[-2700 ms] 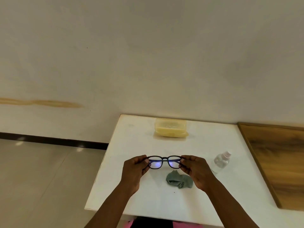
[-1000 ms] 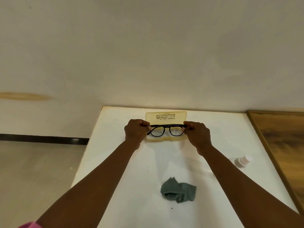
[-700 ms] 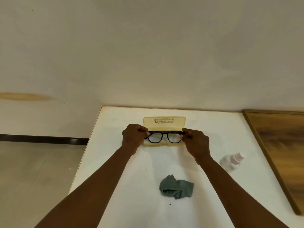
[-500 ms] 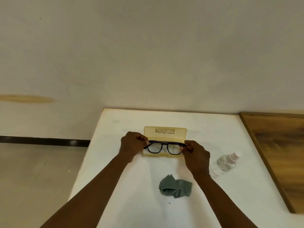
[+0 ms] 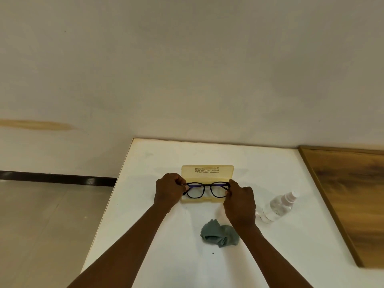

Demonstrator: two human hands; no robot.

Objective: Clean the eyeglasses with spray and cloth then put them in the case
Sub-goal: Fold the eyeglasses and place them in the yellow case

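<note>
Black-framed eyeglasses point(image 5: 206, 190) are held over the tray of an open yellow case point(image 5: 207, 173), whose lid stands upright behind them with dark print on it. My left hand point(image 5: 168, 190) pinches the left end of the frame. My right hand point(image 5: 240, 201) pinches the right end. Whether the glasses touch the case bottom cannot be told. A crumpled grey-green cloth point(image 5: 219, 235) lies on the white table point(image 5: 149, 215) nearer to me. A clear spray bottle point(image 5: 277, 207) with a white cap lies to the right.
The table's left edge drops to a tiled floor point(image 5: 41, 225). A wooden board point(image 5: 353, 194) adjoins the table on the right. A pale wall point(image 5: 187, 69) rises directly behind the table's far edge.
Both hands carried the glasses from near me out to the case, now open, and then lowered them into its tray. Cloth and bottle stayed put.
</note>
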